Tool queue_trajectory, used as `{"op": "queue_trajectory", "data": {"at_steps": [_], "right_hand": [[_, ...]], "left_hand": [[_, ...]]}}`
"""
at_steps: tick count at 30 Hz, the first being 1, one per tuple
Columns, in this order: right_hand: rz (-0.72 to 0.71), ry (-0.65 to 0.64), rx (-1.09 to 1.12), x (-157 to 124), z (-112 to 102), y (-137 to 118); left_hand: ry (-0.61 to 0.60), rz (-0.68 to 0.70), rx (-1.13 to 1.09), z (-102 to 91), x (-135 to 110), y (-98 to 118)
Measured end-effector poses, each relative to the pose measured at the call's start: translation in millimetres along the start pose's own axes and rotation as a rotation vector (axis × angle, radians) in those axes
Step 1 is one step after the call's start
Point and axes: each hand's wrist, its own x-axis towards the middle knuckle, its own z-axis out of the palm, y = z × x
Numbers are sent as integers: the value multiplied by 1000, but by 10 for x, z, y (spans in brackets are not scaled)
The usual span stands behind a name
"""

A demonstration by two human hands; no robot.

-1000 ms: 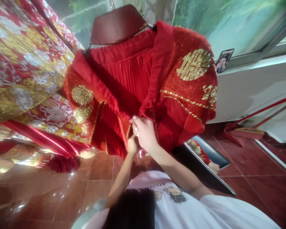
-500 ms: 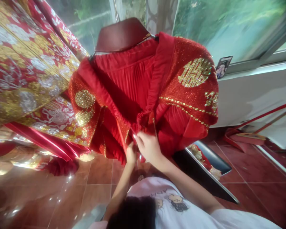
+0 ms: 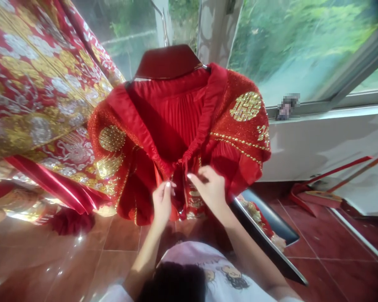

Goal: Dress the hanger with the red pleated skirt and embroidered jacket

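Observation:
A red jacket (image 3: pixel 239 138) with gold beading and round gold emblems hangs open at the neck from a hanger with a broad dark-red top (image 3: pixel 166 62). Its gathered collar edges (image 3: pixel 197 144) meet low at the front, where a thin dark-red tie (image 3: pixel 186 171) shows. Just left of that meeting point, my left hand (image 3: pixel 162 203) is closed in a pinch, thumb against fingers. To the right, my right hand (image 3: pixel 212 188) also pinches, its thumb tip close to the tie. What either pinch holds is too small to make out.
At left hangs a red cloth with gold and silver flowers (image 3: pixel 34 84). A black-edged case (image 3: pixel 271 247) with red and gold items stands at lower right. Beyond it are a red dustpan (image 3: pixel 321 197) by the wall and a blurred-out object (image 3: pixel 288 107) on the window sill (image 3: pixel 334 115).
My hands were together at the collar's front; now they are apart, the left shifted left and the right slightly right. The jacket and hanger appear lower in view.

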Motion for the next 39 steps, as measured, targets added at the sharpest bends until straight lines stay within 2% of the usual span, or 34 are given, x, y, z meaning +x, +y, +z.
{"op": "queue_trajectory", "data": {"at_steps": [1,5,11,13,15,17,19,21,24,28,30,31,33,36,39], "right_hand": [[-16,-8,10,89,12,20],[-62,-279,113,214,133,99],[258,-430,459,-93,99,-45],[363,-451,502,-169,85,-129],[390,-433,498,-217,87,-201],[325,-373,481,-256,91,-251],[251,-315,468,-303,96,-274],[211,-282,449,-355,109,-276],[187,-291,428,-419,152,-271],[95,-303,379,-454,225,-284],[18,-287,322,-467,250,-284],[-11,-277,294,-475,260,-279],[-45,-266,249,-493,276,-264],[-69,-258,212,-509,301,-246],[-113,-235,186,-507,331,-244]], "left_hand": [[23,-1,9,-31,-8,-28],[44,-30,8,-80,-118,-63],[-59,-276,-287,131,-371,-78],[-116,-323,-367,181,-414,-96],[-140,-347,-400,171,-416,-107],[-105,-380,-428,99,-389,-106],[-15,-392,-472,-11,-353,-89],[118,-326,-459,-125,-327,-41],[253,-73,-197,-234,-315,118],[152,398,315,-207,-253,413],[134,531,488,-151,-179,512],[147,541,535,-124,-139,540],[220,455,558,-83,-74,561],[296,173,477,-57,-34,541],[160,-76,232,-53,-19,493]]}}
